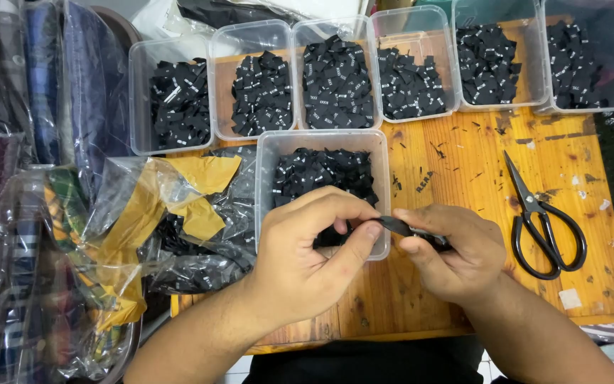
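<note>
While the left hand (307, 259) and right hand (453, 252) each pinch an end of the small black label (398, 226) over the clear tub's (385, 213) front rim, above the worktop (463, 163), a firm fingertip pinch should serve best; it looks thin, dark, slightly folded

Small black woven labels (335, 82) fill seven clear tubs (421, 28) on the worktop; crinkled clear bags (200, 249) lie left
</note>
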